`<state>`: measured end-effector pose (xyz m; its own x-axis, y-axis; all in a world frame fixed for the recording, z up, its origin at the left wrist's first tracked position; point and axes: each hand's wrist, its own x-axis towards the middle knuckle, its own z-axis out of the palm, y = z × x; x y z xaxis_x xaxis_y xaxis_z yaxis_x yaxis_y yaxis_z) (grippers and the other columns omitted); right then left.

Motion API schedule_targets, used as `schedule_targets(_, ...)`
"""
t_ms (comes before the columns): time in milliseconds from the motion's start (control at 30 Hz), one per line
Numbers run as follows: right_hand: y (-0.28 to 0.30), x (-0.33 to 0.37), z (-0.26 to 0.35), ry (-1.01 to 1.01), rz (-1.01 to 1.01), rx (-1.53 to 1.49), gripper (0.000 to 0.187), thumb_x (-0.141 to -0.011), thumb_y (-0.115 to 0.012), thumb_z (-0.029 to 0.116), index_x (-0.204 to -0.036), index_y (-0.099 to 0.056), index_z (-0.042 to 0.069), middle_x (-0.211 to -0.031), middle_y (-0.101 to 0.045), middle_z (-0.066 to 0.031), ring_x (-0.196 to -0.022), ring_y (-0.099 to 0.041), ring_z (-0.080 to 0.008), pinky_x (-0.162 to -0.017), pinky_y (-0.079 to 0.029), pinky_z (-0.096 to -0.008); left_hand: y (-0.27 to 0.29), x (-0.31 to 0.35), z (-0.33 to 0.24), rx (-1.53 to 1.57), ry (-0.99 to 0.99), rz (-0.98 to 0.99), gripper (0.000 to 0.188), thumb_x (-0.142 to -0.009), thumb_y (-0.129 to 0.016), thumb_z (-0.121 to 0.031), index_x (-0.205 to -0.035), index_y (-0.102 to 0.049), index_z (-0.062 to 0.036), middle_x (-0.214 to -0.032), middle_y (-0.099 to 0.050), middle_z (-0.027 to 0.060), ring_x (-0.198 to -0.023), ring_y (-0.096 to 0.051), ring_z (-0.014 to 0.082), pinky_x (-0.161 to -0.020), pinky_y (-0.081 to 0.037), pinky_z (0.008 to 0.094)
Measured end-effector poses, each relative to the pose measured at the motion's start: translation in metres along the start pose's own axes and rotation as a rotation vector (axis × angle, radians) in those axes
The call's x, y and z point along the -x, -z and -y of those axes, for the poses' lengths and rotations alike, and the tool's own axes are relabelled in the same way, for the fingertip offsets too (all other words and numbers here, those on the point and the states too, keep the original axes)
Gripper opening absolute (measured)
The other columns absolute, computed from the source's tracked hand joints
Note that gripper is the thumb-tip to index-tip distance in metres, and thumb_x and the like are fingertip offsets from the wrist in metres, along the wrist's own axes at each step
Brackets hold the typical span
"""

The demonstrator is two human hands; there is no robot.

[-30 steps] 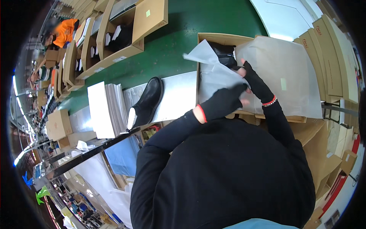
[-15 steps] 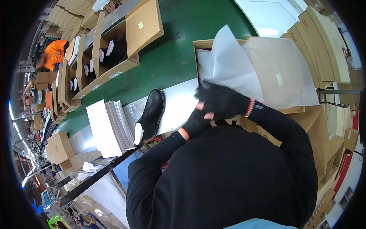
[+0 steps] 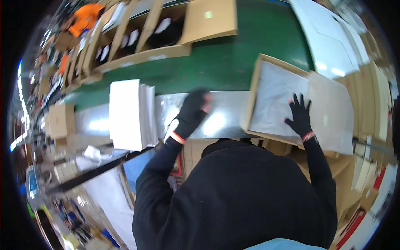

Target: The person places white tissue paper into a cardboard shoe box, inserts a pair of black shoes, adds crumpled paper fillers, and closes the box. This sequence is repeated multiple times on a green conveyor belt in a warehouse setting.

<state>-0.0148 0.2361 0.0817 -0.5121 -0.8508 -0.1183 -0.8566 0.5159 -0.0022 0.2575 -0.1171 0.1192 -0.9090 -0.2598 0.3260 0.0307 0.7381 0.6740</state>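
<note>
My left hand (image 3: pixel 192 111), in a black fingerless glove, is closed round a black shoe on the metal strip. The hand covers most of the shoe; a white insert (image 3: pixel 171 127) shows beside my wrist. My right hand (image 3: pixel 300 115), gloved alike, lies with fingers spread on white tissue paper (image 3: pixel 275 92). That paper lines an open cardboard box (image 3: pixel 251 98), and another translucent sheet (image 3: pixel 333 112) hangs over the box's right side.
A stack of white paper (image 3: pixel 125 114) stands left of my left hand. Open shoe boxes (image 3: pixel 146 57) with black shoes line the far side of the green conveyor belt (image 3: pixel 266 33). Flat cartons (image 3: pixel 362 96) lean at the right. A person in orange (image 3: pixel 85 18) is at the far left.
My hands have parted from each other. The left moved onto the shoe, and the right pressed the raised tissue paper down into the box. My view has turned.
</note>
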Motion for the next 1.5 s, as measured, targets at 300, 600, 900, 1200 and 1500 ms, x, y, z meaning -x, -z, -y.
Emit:
schedule_targets(300,0.021,0.011,0.028,-0.29,0.258,0.185,0.084,-0.053,-0.081,0.035,-0.129,-0.052,0.014,-0.152,-0.024,-0.0174,-0.141,-0.013,-0.0426,-0.106,-0.009,-0.0707,0.243,0.182,0.2,-0.928,1.353,-0.381,0.098,-0.067,-0.069,-0.066,-0.134,-0.041,0.0008,-0.132,-0.049,0.0225,-0.124,-0.045,0.0401,-0.099,-0.04,0.0479)
schedule_targets(600,0.02,0.007,0.06,-0.269,-0.009,-0.072,0.074,-0.069,-0.075,0.041,-0.132,-0.048,0.013,-0.152,-0.024,-0.0155,-0.14,-0.015,-0.0436,-0.103,-0.009,-0.0724,0.275,0.226,0.187,-0.965,1.058,-0.757,0.05,-0.07,-0.073,-0.051,-0.097,-0.064,-0.0092,-0.095,-0.068,0.0093,-0.089,-0.064,0.033,-0.075,-0.048,0.0438)
schedule_targets(900,0.018,0.033,0.033,-0.354,-0.101,-0.168,0.073,-0.073,-0.074,0.042,-0.134,-0.046,0.014,-0.15,-0.028,-0.0177,-0.141,-0.013,-0.0432,-0.103,-0.01,-0.0721,0.301,0.152,0.131,-0.382,0.824,-0.74,0.046,-0.091,-0.057,-0.044,-0.094,-0.066,0.0012,-0.075,-0.063,0.0128,-0.07,-0.054,0.018,-0.066,-0.044,0.0333)
schedule_targets(1200,0.001,0.087,-0.028,-0.43,-0.271,-0.205,0.072,-0.075,-0.072,0.045,-0.133,-0.046,0.011,-0.151,-0.027,-0.0179,-0.141,-0.012,-0.0439,-0.105,-0.008,-0.0703,0.255,0.137,0.108,-0.313,0.595,-1.007,0.032,-0.097,-0.048,-0.027,-0.109,-0.061,0.0003,-0.098,-0.066,0.0123,-0.086,-0.061,0.0224,-0.076,-0.047,0.0336)
schedule_targets(1500,-0.009,0.114,-0.076,-0.506,-0.35,-0.209,0.078,-0.071,-0.072,0.047,-0.13,-0.048,0.002,-0.151,-0.021,-0.0235,-0.142,-0.008,-0.0447,-0.105,-0.004,-0.0699,-0.03,-0.067,0.001,0.448,0.308,-0.106,0.052,-0.09,-0.052,-0.004,-0.139,-0.036,0.0026,-0.136,-0.047,0.012,-0.127,-0.041,0.0198,-0.106,-0.032,0.0329)
